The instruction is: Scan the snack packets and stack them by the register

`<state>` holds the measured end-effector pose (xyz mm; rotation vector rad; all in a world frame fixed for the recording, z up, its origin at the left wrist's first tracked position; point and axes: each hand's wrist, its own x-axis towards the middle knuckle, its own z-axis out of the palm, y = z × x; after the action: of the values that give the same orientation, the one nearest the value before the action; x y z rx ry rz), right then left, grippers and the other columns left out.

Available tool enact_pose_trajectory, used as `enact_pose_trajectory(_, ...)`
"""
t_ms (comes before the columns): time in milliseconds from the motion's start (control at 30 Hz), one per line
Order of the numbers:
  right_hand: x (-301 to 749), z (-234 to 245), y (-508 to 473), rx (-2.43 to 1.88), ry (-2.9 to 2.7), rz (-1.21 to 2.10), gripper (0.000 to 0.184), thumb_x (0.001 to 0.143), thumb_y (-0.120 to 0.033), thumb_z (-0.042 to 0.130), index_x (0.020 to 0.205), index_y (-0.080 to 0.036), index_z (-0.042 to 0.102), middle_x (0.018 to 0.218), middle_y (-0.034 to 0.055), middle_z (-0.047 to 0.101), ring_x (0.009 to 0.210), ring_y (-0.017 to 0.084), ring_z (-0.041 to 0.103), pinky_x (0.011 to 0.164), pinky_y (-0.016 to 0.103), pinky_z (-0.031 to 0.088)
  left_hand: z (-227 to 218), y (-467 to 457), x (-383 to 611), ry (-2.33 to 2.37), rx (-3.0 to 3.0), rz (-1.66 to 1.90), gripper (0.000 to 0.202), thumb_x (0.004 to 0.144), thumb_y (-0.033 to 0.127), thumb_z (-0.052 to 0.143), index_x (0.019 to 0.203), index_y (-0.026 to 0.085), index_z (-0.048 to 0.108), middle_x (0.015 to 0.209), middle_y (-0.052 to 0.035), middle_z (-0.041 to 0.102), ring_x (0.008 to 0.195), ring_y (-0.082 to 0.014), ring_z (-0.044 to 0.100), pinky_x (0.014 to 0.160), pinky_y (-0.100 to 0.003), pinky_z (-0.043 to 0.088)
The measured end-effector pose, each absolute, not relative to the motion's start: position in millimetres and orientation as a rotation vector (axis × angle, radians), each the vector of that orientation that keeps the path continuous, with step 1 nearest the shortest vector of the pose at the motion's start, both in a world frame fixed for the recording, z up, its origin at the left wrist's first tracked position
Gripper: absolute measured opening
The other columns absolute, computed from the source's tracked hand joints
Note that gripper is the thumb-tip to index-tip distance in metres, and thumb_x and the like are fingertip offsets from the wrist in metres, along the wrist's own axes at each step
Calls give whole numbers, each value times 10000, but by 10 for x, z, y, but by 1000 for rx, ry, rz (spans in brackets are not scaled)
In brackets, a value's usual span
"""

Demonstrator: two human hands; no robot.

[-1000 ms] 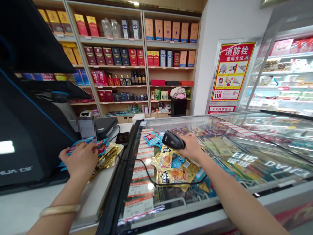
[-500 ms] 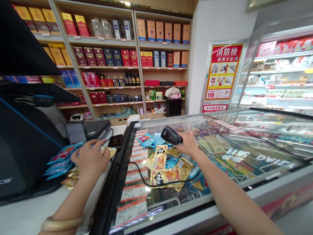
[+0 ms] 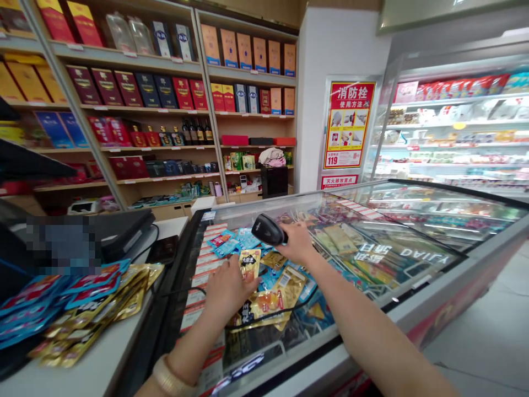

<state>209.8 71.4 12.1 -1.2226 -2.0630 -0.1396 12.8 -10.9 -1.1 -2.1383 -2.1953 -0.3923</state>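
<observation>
A black barcode scanner (image 3: 268, 230) is gripped in my right hand (image 3: 298, 242), its head pointing left above the freezer's glass top. My left hand (image 3: 229, 286) is over the left side of a loose pile of snack packets, thumb apart from the fingers, close to an upright gold packet (image 3: 249, 261). Another gold packet (image 3: 264, 303) lies crosswise by the thumb, and a third gold packet (image 3: 289, 281) shows a barcode. Several blue packets (image 3: 223, 243) lie behind and under them. The scanner's cable (image 3: 285, 315) crosses the pile.
On the white counter (image 3: 119, 336) at left, stacks of blue packets (image 3: 31, 309) and gold packets (image 3: 103, 309) lie beside a phone (image 3: 163, 250). The glass-topped freezer (image 3: 330, 339) fills the middle. Shelves of boxes (image 3: 149, 91) stand behind, and a lit display fridge (image 3: 458, 132) stands right.
My left hand has moved right from the counter stacks to the packets on the glass. The view has turned right. My right hand still holds the scanner above the pile.
</observation>
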Motion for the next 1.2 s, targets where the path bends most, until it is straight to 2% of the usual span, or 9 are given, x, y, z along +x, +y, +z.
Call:
enact_pose_trajectory(133,2077,116,700,-1196,-2072,-136,233,716,-334,649,918,-219,642,910,29,728,876,223,627,830,345,271,-59,-71,61,-2228,-2153,-506,544,755,379,579,1234,143,473,1131,-193,656,1059,-336,620,855,-397,430)
enact_pose_trajectory(233,2071,117,691,-1200,-2070,-129,218,717,-330,642,903,-216,645,888,33,725,869,223,625,826,343,270,-78,5,-46,-2322,-2160,-819,596,691,352,644,1238,177,482,1079,-153,683,999,-311,645,812,-367,452)
enact_pose_trajectory(333,2071,119,690,-1193,-2060,-129,197,711,-324,639,872,-211,639,862,33,720,838,219,622,814,338,272,-24,67,-189,-2457,-2092,-1621,584,665,337,663,1208,183,513,1036,-112,701,893,-256,664,735,-326,484)
enact_pose_trajectory(467,2056,121,684,-1105,-2091,-114,222,685,-311,651,879,-204,637,856,29,717,818,206,617,804,326,274,204,37,-377,-2322,-1781,-2991,313,759,311,535,997,132,631,872,-79,716,758,-183,657,675,-272,508)
enact_pose_trajectory(567,2016,131,648,-993,-2158,-77,240,668,-328,674,871,-207,632,838,10,715,789,189,613,793,315,277,363,-22,-463,-2066,-1377,-3558,273,798,254,464,931,129,667,852,-72,716,730,-161,657,650,-256,522)
enact_pose_trajectory(767,1891,152,519,-885,-2320,-13,202,684,-355,679,812,-215,610,791,-5,702,784,181,613,799,312,285,396,-44,-499,-1991,-1149,-3683,352,832,259,452,1076,128,669,894,-87,720,740,-173,664,603,-261,528)
enact_pose_trajectory(1200,1813,148,453,-940,-2399,19,190,703,-375,678,764,-217,592,752,-12,692,769,187,618,806,320,306,403,-37,-480,-1870,-1198,-3750,400,858,235,405,1147,104,649,960,-106,725,830,-182,681,675,-267,548)
